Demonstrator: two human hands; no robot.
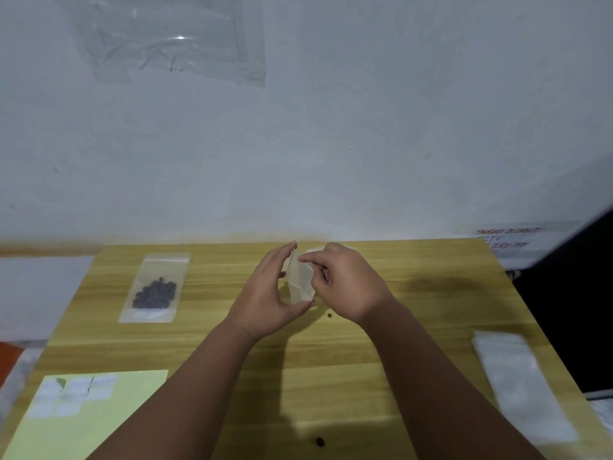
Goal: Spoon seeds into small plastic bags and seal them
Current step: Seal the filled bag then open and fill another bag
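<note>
A pale wall [331,127] is rising behind a wooden table [365,376], and a clear plastic sheet [172,38] is hanging on it at upper left. Above the middle of the far half of the table, both hands are holding up an empty bag [300,282], clear of the wood and standing roughly upright. The left hand [268,293] is spanning it from the side, with the fingertips [292,247] lying against the upper edge and the thumb pressing in under the lower corner, so the bag is being clamped between them. The right hand [345,280] is pinching the bag near its top with thumb and forefinger while its other fingers are curling into the palm; whether the mouth is being opened or pressed closed cannot be told. A filled bag [152,288] is lying flat well to the left, with dark seeds [154,293] bunching in its middle. One loose seed [329,315] is lying just below the right hand, and another seed [319,441] is sitting near the front edge between the forearms. A yellow paper [89,423] carrying white labels [71,395] is occupying the near left corner. A stack [520,386] of empty bags is lying along the right edge. A note [504,240] in red writing, too blurred to read, is showing on the wall at far right.
</note>
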